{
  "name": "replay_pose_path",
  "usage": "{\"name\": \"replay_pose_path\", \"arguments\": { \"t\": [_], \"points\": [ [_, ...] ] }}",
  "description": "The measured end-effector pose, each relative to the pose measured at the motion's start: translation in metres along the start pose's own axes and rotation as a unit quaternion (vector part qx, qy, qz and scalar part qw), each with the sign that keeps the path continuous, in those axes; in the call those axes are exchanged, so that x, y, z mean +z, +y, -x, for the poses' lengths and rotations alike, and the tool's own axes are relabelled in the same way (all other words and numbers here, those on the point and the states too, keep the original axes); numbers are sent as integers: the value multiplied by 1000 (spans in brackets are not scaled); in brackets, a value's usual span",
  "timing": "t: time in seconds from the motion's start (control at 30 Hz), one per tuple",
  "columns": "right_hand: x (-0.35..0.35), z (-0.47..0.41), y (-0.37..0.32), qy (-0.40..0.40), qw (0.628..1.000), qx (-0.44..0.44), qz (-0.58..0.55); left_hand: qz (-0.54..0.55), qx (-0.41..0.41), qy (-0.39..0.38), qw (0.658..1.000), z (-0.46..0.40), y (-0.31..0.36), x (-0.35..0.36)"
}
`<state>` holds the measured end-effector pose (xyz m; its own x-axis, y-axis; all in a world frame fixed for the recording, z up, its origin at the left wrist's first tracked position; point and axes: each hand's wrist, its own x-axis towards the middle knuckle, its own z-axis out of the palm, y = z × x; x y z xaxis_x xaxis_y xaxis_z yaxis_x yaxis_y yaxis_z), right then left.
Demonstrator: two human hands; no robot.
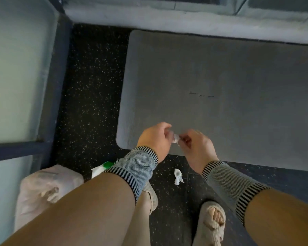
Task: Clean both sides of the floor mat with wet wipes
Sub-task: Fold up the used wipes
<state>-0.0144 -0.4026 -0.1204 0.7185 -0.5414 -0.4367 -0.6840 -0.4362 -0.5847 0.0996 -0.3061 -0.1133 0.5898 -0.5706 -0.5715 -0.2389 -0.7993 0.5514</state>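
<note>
Head view: fingers of the left hand point(154, 137) and right hand point(198, 148) pinch a small crumpled wet wipe point(176, 138) between them, above the near edge of the grey floor mat point(220, 86) lying flat on the speckled floor point(89, 86). Another crumpled wipe point(178, 176) lies below; a wipes pack point(103, 167) peeks out beside the left wrist.

One floor mat point(220, 89); two wipes, one above the mat point(176, 138), one crumpled beside it point(178, 176); one wipes pack point(101, 167); one bag point(43, 190).
</note>
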Motion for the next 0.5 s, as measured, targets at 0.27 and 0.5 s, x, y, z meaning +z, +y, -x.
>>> {"name": "replay_pose_path", "arguments": {
  "t": [0.27,0.5],
  "points": [
    [8,81,76,16,999,45,-8,10,-69,39,997,76,-14,97],
    [80,106,152,3,990,136,-33,24,-119,27,992,86,-71,182]
  ]
}}
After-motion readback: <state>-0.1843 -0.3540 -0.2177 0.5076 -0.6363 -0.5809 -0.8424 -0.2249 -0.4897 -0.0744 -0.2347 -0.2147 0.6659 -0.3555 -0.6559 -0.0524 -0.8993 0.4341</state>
